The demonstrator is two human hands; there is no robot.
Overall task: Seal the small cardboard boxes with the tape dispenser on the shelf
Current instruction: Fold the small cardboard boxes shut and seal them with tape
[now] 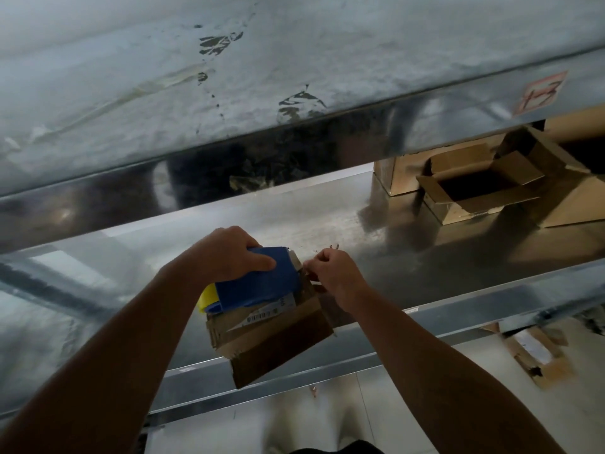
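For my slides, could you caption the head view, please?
Left hand holds a dispenser on a box at the shelf edge; right hand curls at its front.

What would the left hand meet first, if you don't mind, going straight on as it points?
Probably the right hand, just past the blue tape dispenser that the left hand grips; depth is unclear.

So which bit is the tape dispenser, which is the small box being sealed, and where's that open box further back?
tape dispenser (258, 283), head view, on its blue body.
small cardboard box (281, 335), head view, on its top face.
open box (484, 204), head view, on its near flap.
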